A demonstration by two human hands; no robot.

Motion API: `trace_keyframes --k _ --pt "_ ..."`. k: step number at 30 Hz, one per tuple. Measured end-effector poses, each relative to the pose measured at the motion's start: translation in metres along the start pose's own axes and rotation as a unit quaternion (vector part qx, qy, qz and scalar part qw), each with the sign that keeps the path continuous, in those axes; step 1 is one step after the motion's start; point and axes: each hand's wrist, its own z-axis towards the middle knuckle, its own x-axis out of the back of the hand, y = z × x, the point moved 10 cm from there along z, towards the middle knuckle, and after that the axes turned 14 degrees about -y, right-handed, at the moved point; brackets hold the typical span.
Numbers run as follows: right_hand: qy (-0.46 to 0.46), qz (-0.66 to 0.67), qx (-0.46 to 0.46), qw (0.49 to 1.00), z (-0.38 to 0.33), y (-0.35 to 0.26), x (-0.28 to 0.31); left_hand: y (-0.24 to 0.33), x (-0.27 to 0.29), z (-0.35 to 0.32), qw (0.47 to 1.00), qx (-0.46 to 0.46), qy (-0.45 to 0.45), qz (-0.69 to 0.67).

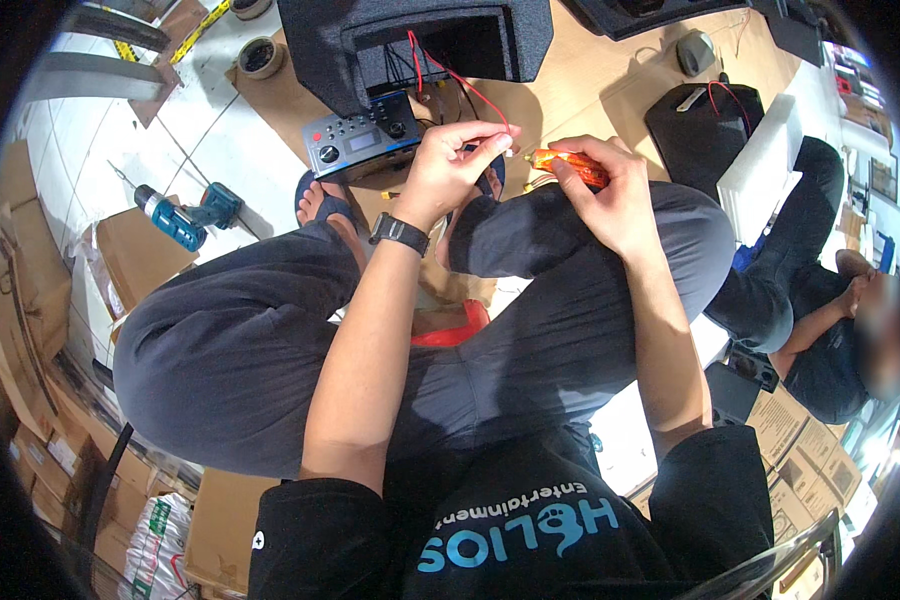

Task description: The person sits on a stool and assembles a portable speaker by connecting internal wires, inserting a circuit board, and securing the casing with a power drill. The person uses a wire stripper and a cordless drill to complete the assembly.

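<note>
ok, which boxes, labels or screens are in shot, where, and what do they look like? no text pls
Control panel: on the floor ahead of the left hand, dark grey, small pale screen, knobs, a red button.
Cardboard boxes: stacked at far left, brown.
More boxes: lower right, brown with white labels.
White sack: bottom left, green and red print.
Right hand: holds an orange tool.

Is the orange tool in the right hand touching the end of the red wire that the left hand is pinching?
Apart. The head view shows a small gap between the orange tool and the red wire end.
</note>
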Motion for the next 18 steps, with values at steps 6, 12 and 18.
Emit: trace_keyframes --k 6,12,18 --pt "-0.012 -0.011 -0.010 1.000 0.0069 0.0038 -0.0052 0.0079 0.0042 0.0059 0.999 -0.027 0.000 0.023" --pt "-0.003 -0.031 0.009 0.999 0.0086 -0.0012 -0.0068 0.0099 0.0061 0.0042 0.999 -0.026 0.019 0.044" --pt "-0.012 -0.039 0.006 0.999 0.0094 -0.0041 -0.0084 0.0070 0.0065 0.0041 0.999 -0.013 0.009 0.045"
